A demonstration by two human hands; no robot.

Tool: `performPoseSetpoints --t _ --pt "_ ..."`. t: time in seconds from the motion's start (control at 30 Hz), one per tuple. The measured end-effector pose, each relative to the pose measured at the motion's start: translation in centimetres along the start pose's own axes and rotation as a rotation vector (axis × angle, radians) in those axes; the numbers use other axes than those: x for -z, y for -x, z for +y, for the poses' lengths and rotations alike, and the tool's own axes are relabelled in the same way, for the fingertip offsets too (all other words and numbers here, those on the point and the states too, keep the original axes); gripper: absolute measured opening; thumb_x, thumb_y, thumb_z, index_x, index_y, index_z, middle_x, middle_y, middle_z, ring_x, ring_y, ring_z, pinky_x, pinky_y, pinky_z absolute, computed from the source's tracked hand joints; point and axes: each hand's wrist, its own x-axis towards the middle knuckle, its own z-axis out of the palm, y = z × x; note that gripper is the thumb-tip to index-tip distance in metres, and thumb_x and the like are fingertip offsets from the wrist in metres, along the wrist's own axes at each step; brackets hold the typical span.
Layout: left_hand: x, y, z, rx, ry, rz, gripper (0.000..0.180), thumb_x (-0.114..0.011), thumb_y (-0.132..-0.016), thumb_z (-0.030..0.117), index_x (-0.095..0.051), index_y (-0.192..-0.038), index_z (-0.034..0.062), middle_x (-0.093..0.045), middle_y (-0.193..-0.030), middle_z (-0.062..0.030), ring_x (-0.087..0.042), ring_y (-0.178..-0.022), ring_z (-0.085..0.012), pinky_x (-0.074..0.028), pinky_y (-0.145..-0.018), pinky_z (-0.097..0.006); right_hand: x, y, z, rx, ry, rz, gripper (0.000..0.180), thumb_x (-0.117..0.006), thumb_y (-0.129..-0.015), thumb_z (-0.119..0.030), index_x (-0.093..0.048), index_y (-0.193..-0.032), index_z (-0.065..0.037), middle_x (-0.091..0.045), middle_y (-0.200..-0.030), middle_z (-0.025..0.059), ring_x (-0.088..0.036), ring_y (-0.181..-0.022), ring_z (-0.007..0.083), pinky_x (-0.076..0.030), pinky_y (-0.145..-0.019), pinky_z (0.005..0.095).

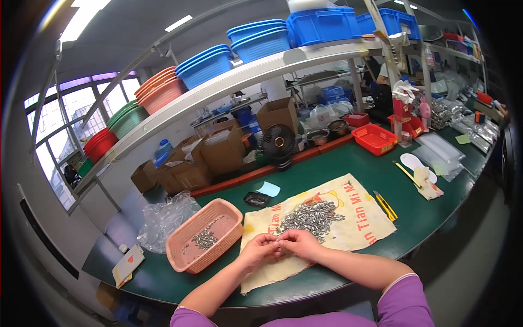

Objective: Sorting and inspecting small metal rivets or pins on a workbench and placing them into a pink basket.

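My left hand [262, 248] and my right hand [300, 244] meet at the near edge of a pile of small silvery metal pieces [313, 216]. Both have thumb and fingers pinched together, and whatever lies between the fingertips is too small to make out. Under the pile is a pale yellow printed cloth [348, 256], spread over the green table [327, 181]. To the left of my hands stands a pink plastic basket [229, 240], with more of the small metal pieces [205, 239] on its bottom.
A yellow utility knife [385, 206] lies at the cloth's right edge. Behind the cloth are a small black tray [256, 199] and a black fan [278, 143]. A clear plastic bag [163, 223] touches the basket's left side. A red basket [373, 139] sits far right, beneath a shelf [261, 72].
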Motion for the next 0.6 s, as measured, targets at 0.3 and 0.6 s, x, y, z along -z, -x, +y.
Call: performPoseSetpoints --t 0.3,0.6 --pt "1.1 -0.9 0.0 0.106 0.077 -0.037 0.02 -0.067 -0.099 0.003 -0.062 -0.118 0.0011 -0.069 -0.111 -0.0126 -0.071 -0.099 -0.0205 -0.062 -0.091 -0.031 0.0 0.4 -0.4 0.312 0.371 0.113 0.015 -0.073 -0.09 -0.017 -0.073 -0.099 -0.005 -0.071 -0.096 0.0147 -0.071 -0.091 0.031 -0.056 -0.082 0.0393" --pt "1.8 -1.2 0.8 0.178 -0.031 -0.065 0.021 -0.067 -0.098 0.0 -0.06 -0.118 -0.0004 -0.071 -0.107 -0.0125 -0.072 -0.095 -0.0204 -0.061 -0.09 -0.033 0.2 0.7 -1.0 0.278 0.502 0.054 0.016 -0.072 -0.088 -0.015 -0.073 -0.101 -0.006 -0.07 -0.101 0.0121 -0.068 -0.101 0.0312 -0.055 -0.09 0.04"
